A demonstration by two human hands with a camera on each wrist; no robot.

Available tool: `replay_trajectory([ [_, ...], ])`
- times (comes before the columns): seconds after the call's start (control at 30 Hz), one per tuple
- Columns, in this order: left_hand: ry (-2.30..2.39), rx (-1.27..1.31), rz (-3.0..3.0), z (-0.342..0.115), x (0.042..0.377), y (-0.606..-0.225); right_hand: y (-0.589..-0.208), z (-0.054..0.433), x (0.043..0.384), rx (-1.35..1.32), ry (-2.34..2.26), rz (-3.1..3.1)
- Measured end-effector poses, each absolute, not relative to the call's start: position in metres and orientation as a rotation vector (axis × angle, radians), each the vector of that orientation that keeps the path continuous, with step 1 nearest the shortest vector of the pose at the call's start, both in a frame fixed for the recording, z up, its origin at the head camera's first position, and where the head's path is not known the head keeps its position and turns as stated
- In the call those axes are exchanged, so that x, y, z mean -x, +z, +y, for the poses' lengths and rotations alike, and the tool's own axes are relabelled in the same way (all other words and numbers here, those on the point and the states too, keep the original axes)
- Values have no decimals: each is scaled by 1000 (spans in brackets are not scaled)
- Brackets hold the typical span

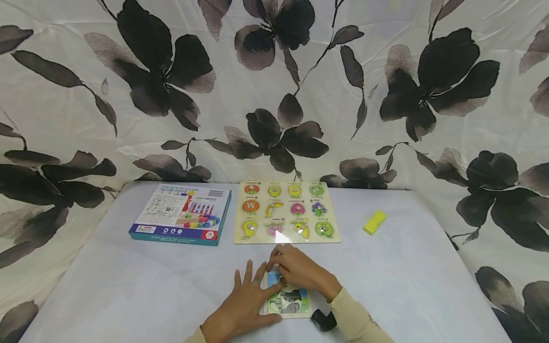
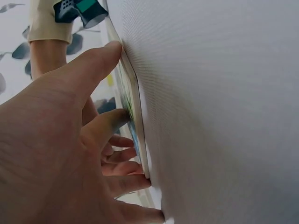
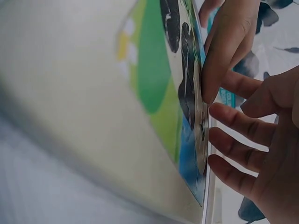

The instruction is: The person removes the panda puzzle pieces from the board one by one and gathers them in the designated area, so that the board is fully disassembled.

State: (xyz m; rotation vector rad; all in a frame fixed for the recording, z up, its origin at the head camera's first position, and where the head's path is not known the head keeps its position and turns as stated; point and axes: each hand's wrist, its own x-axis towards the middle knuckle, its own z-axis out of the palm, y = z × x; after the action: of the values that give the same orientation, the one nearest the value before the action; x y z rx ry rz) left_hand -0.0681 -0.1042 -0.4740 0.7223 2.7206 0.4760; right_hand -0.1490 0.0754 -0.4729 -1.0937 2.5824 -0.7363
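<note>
A small picture board (image 1: 291,305) lay near the middle of the worktop's (image 1: 171,286) near edge, its blue end toward the far edge and its green end toward me; watching from a distance, with hands across it, I could not tell its long axis. The person's left hand (image 1: 245,302), fingers spread and gripping nothing, set its thumb at the near-left corner, forefinger on the picture. The right hand (image 1: 302,269) bent its fingers to the far-left corner; whether they pinched anything I could not tell. My left wrist view showed the board's slim, pale edge; my right wrist view gave glossy black patches and a blurred yellow-and-white shape (image 3: 124,46). Only the head view took in the full spread: a flat, teal-sided box (image 1: 182,214) toward the far-left corner, a shiny fruit board (image 1: 285,216) along the far edge, and a yellow block (image 1: 374,223) toward the right edge.
</note>
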Motion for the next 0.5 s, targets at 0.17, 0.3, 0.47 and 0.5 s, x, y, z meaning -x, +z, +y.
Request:
replay_trajectory([
  [0.17,475,-717,2713,-104,68,-475,-472,75,148,1065,-785,2559],
  [0.3,470,-708,2712,-105,68,-477,-472,76,148,1056,-821,2546],
  [0.47,459,-708,2721,-105,68,-479,-472,77,148,1022,-877,2514],
  [0.5,458,-707,2723,-105,68,-479,-472,78,148,1013,-891,2503],
])
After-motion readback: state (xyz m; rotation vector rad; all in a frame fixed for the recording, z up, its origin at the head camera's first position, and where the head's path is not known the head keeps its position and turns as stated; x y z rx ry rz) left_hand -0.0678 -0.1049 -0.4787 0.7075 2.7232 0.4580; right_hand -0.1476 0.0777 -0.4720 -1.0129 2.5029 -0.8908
